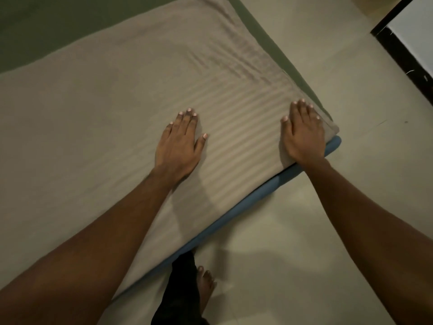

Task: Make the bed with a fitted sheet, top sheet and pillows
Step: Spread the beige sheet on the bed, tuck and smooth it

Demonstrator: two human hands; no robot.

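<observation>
Beige striped fabric sheet [131,109] laid over thin blue mattress [246,205], its corner under right hand [303,134]. Left hand [179,148] and right hand both flat, fingers straight, nothing grasped, pressed on sheet. Creases best swept outward toward corner. Blue edge exposed; tucking judged needed. Pale tiled floor [304,242] open beside mattress for stepping round.

No text, label, brand, number or sign can be read anywhere in this view
</observation>
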